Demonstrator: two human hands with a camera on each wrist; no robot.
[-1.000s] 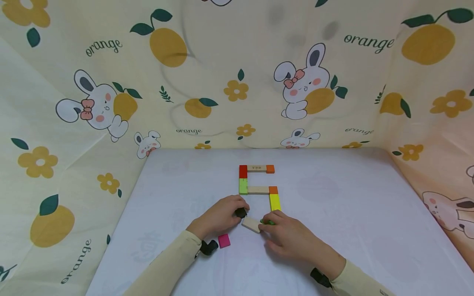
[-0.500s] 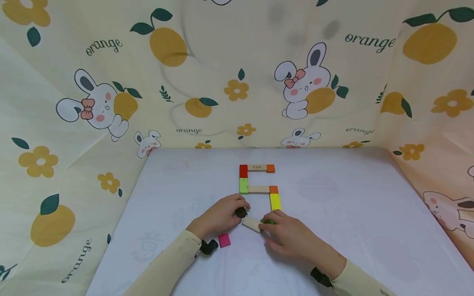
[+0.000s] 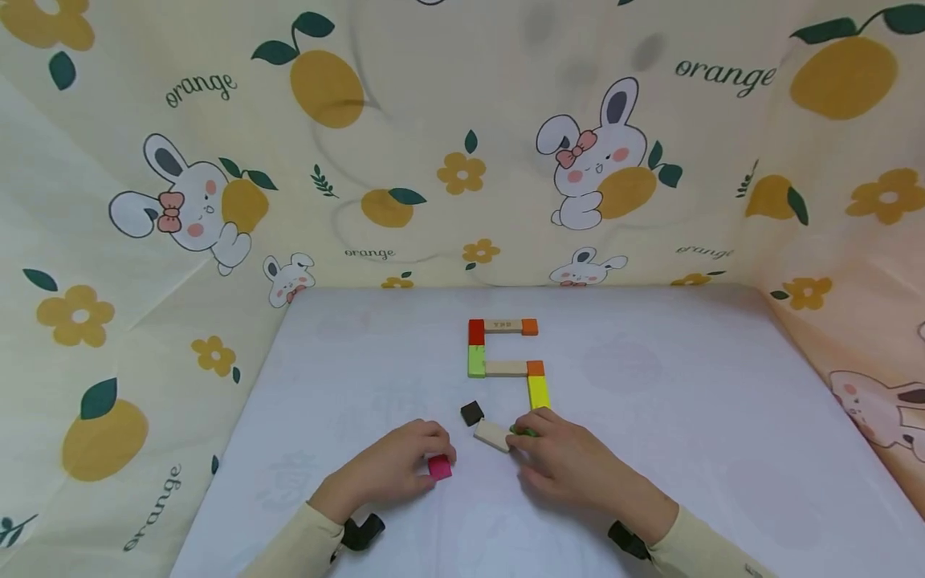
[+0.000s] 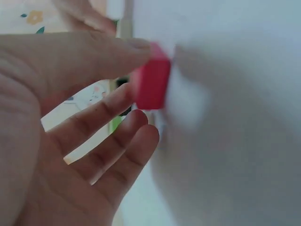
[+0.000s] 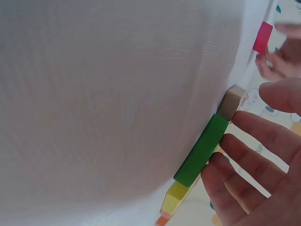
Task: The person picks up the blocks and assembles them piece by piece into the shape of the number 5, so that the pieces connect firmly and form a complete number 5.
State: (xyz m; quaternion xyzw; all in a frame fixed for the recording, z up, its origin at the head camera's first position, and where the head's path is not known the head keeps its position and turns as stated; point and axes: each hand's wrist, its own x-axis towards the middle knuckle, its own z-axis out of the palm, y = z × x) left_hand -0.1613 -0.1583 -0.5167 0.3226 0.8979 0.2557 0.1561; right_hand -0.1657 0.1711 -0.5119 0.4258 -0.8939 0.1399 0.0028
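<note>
My left hand pinches a pink block between thumb and fingers, low over the white table. In the left wrist view the pink block sits tilted at the thumb tip. My right hand rests its fingertips along a green block, with the thumb held apart. Most of that green block is hidden under the hand in the head view. Beside the right fingertips lies a slanted plain wooden block. A black block touches or nearly touches its far end.
Beyond the hands runs a line of blocks: red, light green, plain wood, orange and yellow. A patterned cloth rises behind the white tabletop.
My left hand has left the black block and moved down and left to the pink block, which it now grips. The right hand stays on the green block.
</note>
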